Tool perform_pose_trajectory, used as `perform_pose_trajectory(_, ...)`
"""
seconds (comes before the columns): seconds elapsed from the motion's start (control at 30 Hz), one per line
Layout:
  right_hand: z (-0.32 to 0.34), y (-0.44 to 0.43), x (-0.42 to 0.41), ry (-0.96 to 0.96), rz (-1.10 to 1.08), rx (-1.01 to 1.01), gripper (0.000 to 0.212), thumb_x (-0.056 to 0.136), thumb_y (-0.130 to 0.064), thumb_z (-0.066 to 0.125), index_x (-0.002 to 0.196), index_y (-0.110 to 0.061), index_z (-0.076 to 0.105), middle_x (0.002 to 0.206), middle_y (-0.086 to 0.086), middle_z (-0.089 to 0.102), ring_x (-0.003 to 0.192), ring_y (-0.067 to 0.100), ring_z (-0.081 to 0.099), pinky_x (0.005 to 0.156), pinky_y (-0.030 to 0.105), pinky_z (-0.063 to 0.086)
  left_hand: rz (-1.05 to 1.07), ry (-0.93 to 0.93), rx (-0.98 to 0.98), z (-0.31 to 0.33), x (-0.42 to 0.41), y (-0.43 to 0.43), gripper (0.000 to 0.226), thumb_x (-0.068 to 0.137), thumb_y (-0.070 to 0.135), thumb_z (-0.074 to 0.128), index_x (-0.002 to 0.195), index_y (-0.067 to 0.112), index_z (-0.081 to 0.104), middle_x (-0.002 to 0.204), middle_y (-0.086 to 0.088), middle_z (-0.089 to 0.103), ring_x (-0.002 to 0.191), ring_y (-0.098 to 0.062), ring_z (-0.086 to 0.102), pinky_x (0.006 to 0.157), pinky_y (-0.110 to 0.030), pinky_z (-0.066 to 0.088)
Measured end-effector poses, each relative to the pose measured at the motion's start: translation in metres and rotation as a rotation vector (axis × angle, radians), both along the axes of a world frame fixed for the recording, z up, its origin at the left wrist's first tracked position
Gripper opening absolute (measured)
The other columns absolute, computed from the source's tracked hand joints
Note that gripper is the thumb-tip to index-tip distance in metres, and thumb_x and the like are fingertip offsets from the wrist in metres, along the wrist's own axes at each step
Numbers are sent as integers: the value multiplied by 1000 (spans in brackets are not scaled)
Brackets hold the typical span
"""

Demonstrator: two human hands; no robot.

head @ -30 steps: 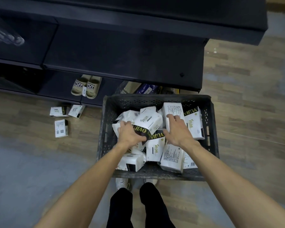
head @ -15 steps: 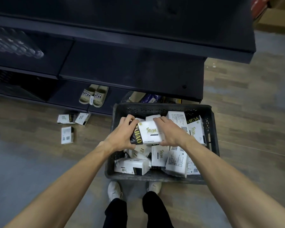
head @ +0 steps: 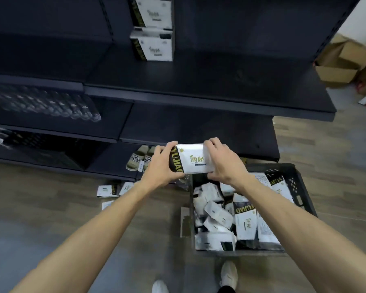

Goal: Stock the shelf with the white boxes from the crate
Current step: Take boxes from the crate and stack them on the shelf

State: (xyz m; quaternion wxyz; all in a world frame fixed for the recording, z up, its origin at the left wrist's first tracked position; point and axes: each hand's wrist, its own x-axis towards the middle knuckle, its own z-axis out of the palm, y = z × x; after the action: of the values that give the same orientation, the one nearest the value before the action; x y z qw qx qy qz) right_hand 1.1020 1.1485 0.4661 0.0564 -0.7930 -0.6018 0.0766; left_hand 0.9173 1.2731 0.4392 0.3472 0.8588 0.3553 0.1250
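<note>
Done: two stacked boxes [head: 152,44] stand on the shelf [head: 209,81] at 12 o'clock.
Left: crate [head: 304,199] at 4 o'clock holds many more.
Left hand [head: 160,166]: gripping the white box [head: 193,159] at its 9 o'clock end.
Right hand [head: 222,162]: gripping its 3 o'clock end; box above the crate's far rim.

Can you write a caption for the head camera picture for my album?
Both hands lift a white box from the crate toward the shelf.

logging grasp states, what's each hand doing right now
Left hand: closed on the left end of the white box.
Right hand: closed on the right end of the same box.
</note>
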Motion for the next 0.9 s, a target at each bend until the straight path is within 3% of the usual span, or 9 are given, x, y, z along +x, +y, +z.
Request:
perform_pose_trajectory(0.07,25,21,-20,-36,-35,46,79,66,-21,83,129,-15,36,132,4,36,93,29,55,66,43,53,16,-38,33,25,-12,21,87,65,26,85,136,37,36,116,3,39,99,-14,48,87,-27,42)
perform_pose_trajectory(0.2,62,61,-49,11,-141,208,71,74,-8,77,131,-15,37,144,7,31,90,34,58,65,41,50,49,-113,128,73,-26,59,82,68,18,83,134,35,37,119,3,39,96,-14,47,85,-31,43)
perform_pose_trajectory(0.33,87,95,-58,266,-273,332,74,79,-15,78,138,-30,37,158,9,17,119,38,52,91,47,50,64,-190,219,106,-30,93,80,70,13,81,136,32,39,126,1,41,101,-14,50,84,-31,48)
perform_pose_trajectory(0.4,94,111,-59,371,-310,430,73,80,-21,79,139,-33,38,148,9,33,124,31,48,98,45,47,65,-221,240,116,-29,109,79,71,11,80,136,32,40,127,2,41,105,-15,52,86,-33,51)
perform_pose_trajectory(0.47,98,129,-59,425,-330,504,67,83,-26,77,139,-31,41,134,6,46,118,21,48,94,36,46,64,-232,260,123,-25,123,78,72,9,79,136,31,41,128,2,41,107,-18,54,87,-37,52)
perform_pose_trajectory(0.63,100,171,-41,431,-383,568,61,85,-27,75,137,-31,43,125,5,51,100,11,43,84,26,38,64,-243,308,127,-8,162,75,73,13,80,136,29,43,128,2,47,111,-14,53,89,-33,48)
perform_pose_trajectory(0.77,97,211,-17,416,-392,585,63,85,-30,75,138,-31,43,127,7,52,102,15,48,88,32,43,101,-250,327,123,16,199,74,73,16,82,134,30,44,127,2,49,104,-5,47,85,-26,42)
perform_pose_trajectory(0.9,86,245,6,412,-411,612,60,87,-31,73,139,-27,43,129,10,51,118,29,52,95,38,44,96,-246,335,121,42,232,67,75,17,79,132,30,46,121,-1,51,108,-18,56,87,-33,49)
